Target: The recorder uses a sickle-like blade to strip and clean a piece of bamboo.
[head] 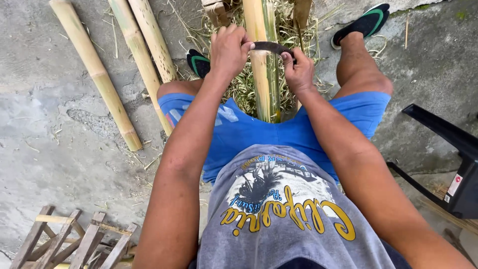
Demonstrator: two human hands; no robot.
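At upper centre of the frame, a curved dark blade [269,47] was gripped at its ends by the left hand [228,50] and right hand [298,69], fingers clamped, across an upright bamboo pole [261,74] (loose poles [97,74] left, bare concrete [59,149] beyond).

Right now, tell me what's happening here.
A seated person grips a dark curved blade with both hands, left hand and right hand at its ends, set across a bamboo pole standing between the knees. Shavings lie beneath it. More bamboo poles lie on the concrete floor, beside a small wooden frame.
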